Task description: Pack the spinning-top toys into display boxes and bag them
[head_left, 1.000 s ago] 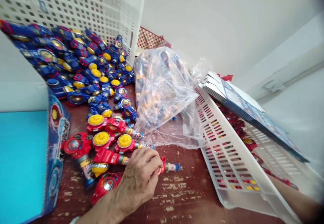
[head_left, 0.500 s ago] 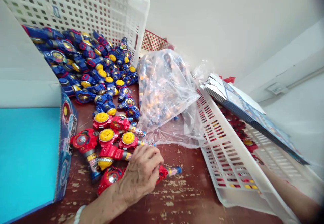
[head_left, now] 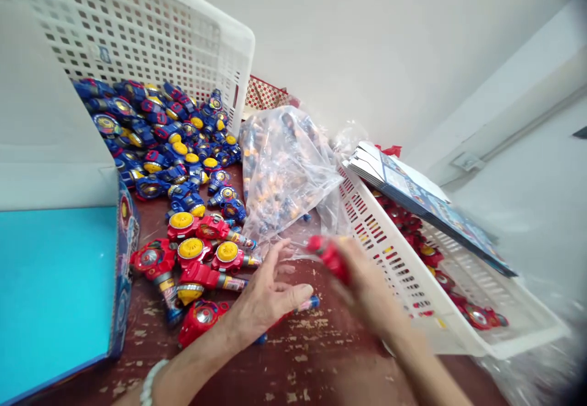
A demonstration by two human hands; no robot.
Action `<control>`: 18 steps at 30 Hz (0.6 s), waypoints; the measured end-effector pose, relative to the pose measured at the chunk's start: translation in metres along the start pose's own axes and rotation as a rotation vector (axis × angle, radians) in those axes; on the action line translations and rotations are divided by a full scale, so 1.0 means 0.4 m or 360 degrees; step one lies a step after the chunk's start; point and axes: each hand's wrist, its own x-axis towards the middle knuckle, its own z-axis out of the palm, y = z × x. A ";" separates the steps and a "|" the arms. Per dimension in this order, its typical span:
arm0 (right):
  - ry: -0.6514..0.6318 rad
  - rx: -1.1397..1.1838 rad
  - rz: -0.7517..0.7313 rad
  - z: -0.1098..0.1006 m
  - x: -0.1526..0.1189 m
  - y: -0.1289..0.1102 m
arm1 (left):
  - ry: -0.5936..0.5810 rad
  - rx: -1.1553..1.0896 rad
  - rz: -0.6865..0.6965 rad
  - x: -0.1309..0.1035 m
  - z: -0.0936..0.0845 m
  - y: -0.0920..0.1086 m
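My left hand (head_left: 270, 293) is over the table with its thumb and fingers apart, holding nothing. Under and beside it lie several red toys with tube-shaped handles; one red toy (head_left: 202, 320) shows a silver disc, others, such as the toy with a yellow round top (head_left: 191, 248), lie further left. A blue tube end pokes out past my left thumb. My right hand (head_left: 367, 280), blurred by motion, is closed around another red toy (head_left: 328, 256), held above the table between my left hand and the white basket. Its lower part is hidden in my fingers.
Blue toys (head_left: 174, 134) spill from a tipped white basket (head_left: 192, 39) at the back left. A clear bag (head_left: 293, 173) of toys sits mid-table. At right, a white basket (head_left: 385, 253) holds red toys under flattened boxes (head_left: 422, 198). An open blue-lined box (head_left: 55, 296) stands left.
My right hand has come out of the right basket with a red toy and moved left over the table. My left hand has opened its fingers. The view has shifted slightly.
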 end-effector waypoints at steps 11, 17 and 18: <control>-0.0209 0.0270 0.0161 0.229 0.085 0.078 | 0.0700 -0.0535 0.0026 0.029 -0.055 0.014; -0.0024 -0.0006 0.0741 0.280 0.242 0.232 | 0.0554 -0.1066 -0.0393 0.009 -0.093 0.070; -0.0025 -0.0016 0.0790 0.299 0.260 0.244 | 0.0546 -0.1141 -0.0452 0.005 -0.093 0.075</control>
